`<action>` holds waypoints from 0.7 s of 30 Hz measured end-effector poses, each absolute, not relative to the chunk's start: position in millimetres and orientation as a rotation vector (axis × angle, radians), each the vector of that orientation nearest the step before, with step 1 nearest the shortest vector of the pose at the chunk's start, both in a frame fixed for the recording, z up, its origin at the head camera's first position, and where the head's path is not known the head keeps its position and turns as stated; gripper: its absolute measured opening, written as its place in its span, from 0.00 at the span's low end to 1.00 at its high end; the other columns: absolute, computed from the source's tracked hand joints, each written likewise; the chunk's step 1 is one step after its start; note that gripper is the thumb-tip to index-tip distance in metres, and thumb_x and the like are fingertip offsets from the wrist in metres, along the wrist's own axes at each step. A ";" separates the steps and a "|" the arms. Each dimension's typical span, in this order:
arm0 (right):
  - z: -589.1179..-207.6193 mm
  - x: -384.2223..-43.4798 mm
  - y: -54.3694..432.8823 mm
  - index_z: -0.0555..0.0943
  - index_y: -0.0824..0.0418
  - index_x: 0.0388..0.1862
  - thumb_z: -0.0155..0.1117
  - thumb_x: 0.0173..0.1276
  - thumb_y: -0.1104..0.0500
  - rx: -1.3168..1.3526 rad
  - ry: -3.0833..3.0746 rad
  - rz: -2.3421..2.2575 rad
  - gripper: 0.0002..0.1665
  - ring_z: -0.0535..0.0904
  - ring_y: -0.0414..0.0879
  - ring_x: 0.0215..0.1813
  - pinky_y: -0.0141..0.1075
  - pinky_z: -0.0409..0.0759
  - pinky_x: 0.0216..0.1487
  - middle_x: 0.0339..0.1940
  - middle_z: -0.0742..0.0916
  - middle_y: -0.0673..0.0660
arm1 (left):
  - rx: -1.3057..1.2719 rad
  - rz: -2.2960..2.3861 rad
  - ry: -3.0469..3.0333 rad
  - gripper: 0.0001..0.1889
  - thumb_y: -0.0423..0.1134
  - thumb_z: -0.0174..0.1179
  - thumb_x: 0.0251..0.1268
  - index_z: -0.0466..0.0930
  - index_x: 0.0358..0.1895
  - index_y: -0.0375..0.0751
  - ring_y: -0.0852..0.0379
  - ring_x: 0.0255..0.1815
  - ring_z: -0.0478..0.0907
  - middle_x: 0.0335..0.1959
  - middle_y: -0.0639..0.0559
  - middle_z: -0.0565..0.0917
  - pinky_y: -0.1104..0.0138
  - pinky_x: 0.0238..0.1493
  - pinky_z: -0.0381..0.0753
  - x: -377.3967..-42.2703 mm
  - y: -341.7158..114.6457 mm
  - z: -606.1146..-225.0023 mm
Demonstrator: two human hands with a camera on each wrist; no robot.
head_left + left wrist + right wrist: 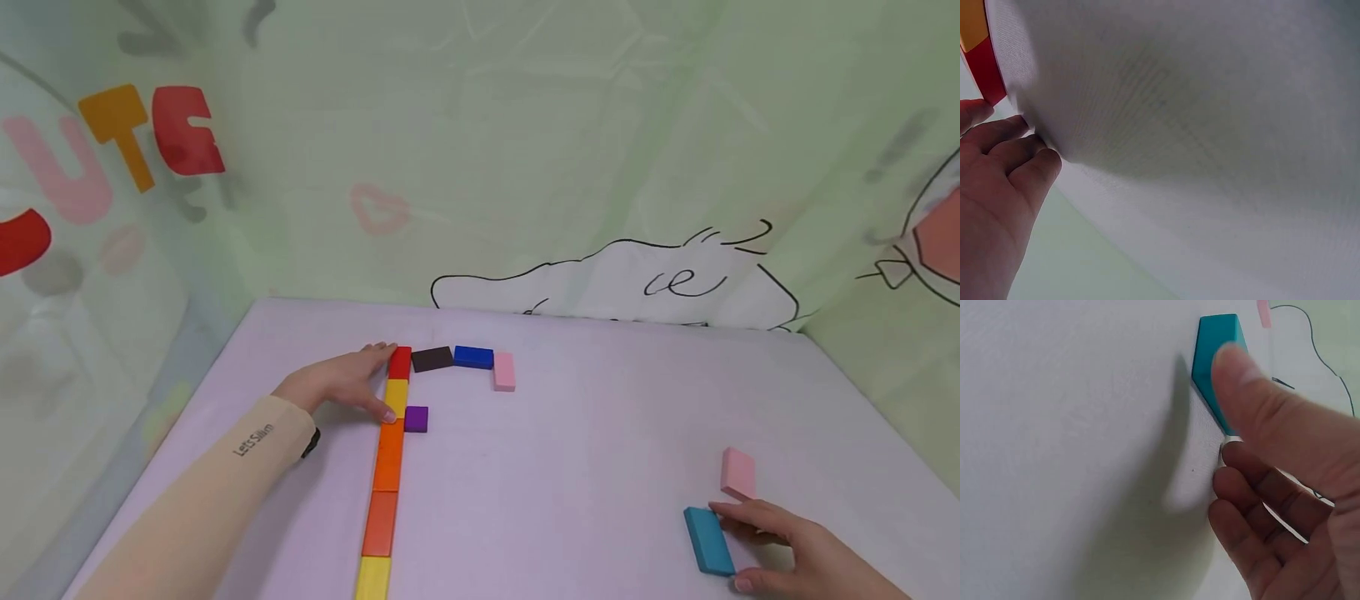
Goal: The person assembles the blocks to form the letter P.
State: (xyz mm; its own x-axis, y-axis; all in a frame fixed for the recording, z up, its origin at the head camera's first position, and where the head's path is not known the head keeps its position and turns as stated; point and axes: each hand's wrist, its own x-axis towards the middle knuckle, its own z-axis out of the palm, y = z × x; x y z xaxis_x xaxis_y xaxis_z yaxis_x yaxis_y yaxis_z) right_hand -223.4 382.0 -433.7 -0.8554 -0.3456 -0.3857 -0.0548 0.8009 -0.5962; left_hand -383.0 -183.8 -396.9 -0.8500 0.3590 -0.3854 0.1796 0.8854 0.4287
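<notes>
My left hand (345,379) lies at the far end of a line of coloured blocks. Its fingertips touch the red block (400,363), and its thumb rests where the yellow block (396,398) meets the orange block (388,454). In the left wrist view a fingertip meets the end of the red block (986,74). At the right, my right hand (798,546) holds a teal block (708,540) by its ends, between thumb and index finger. The thumb partly covers the teal block (1213,353) in the right wrist view; the other fingers are curled.
A black block (432,359), a blue block (473,357) and a pink block (504,372) run rightward from the red one. A purple block (416,419) sits beside the line. Another pink block (738,473) lies just beyond my right hand. A printed curtain (525,167) stands behind the table.
</notes>
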 end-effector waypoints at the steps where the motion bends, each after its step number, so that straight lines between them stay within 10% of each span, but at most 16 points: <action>1: -433.5 -224.2 380.7 0.62 0.72 0.77 0.69 0.69 0.48 -0.296 2.504 -0.806 0.48 0.67 0.11 0.49 0.20 0.80 0.47 0.68 0.77 0.75 | 0.392 0.530 2.587 0.58 0.50 0.75 0.56 0.45 0.83 0.37 0.35 0.85 0.44 0.84 0.35 0.50 0.41 0.83 0.49 -383.1 -184.1 -397.3; 13: -430.8 -231.6 327.6 0.79 0.63 0.55 0.76 0.60 0.40 -0.076 2.793 -0.484 0.35 0.81 0.46 0.50 0.32 0.84 0.44 0.49 0.85 0.51 | 0.391 0.532 2.592 0.58 0.50 0.75 0.56 0.45 0.83 0.38 0.35 0.85 0.44 0.84 0.35 0.50 0.41 0.83 0.49 -383.0 -184.6 -395.7; 21: -429.9 -238.2 337.4 0.80 0.61 0.63 0.75 0.62 0.45 -0.212 2.773 -0.580 0.35 0.76 0.31 0.42 0.27 0.82 0.41 0.50 0.87 0.50 | 0.382 0.535 2.580 0.59 0.51 0.75 0.56 0.45 0.83 0.38 0.35 0.85 0.43 0.84 0.35 0.49 0.41 0.83 0.48 -382.4 -185.1 -396.4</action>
State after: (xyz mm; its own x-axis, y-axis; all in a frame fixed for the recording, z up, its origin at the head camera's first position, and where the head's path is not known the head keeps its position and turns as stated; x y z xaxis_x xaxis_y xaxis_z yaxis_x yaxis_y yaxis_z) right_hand -238.2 337.4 -429.9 -0.9443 -0.2026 -0.2594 -0.0816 0.9076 -0.4119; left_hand -382.4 -185.1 -396.4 -0.8487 0.3547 -0.3922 0.1695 0.8850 0.4335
